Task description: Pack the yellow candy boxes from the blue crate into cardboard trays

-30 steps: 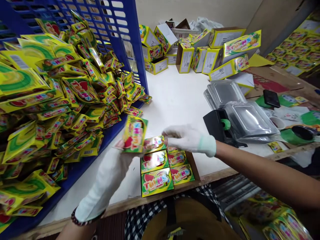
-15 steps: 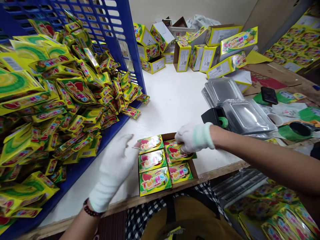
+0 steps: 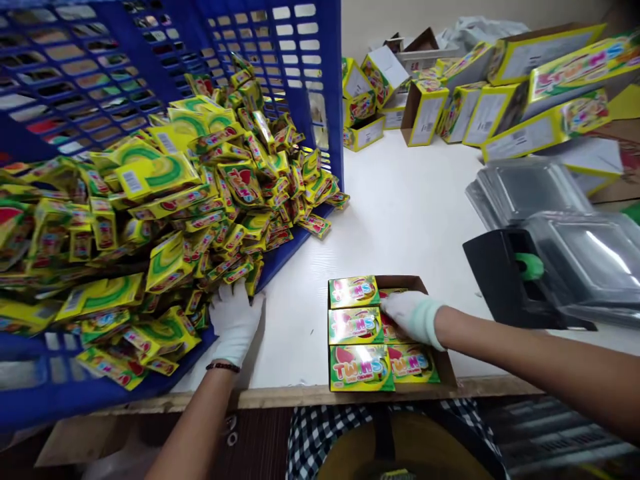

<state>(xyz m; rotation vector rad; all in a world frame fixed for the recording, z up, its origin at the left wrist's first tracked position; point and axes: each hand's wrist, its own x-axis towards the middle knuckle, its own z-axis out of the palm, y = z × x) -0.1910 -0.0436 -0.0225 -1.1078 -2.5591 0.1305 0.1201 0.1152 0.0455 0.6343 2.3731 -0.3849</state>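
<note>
An open brown box [image 3: 445, 370] sits at the near edge of the white counter [image 3: 400, 213]. Green and yellow TWINS packs [image 3: 361, 368] lie flat inside, side by side. More little packs [image 3: 243, 184] are heaped in the blue basket [image 3: 331, 107].

Beyond the grip [image 3: 411, 313], to its right, sits a black dispenser [image 3: 493, 270]; clear trays [image 3: 590, 257] lie beside it. Farther back are yellow cartons [image 3: 485, 117], crumpled plastic [image 3: 485, 30] and the wall [image 3: 360, 30].

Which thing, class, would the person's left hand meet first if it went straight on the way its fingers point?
The left hand would most likely meet the small yellow-green packs heaped in the blue basket; its fingertips look right against them, though contact is unclear.
</note>
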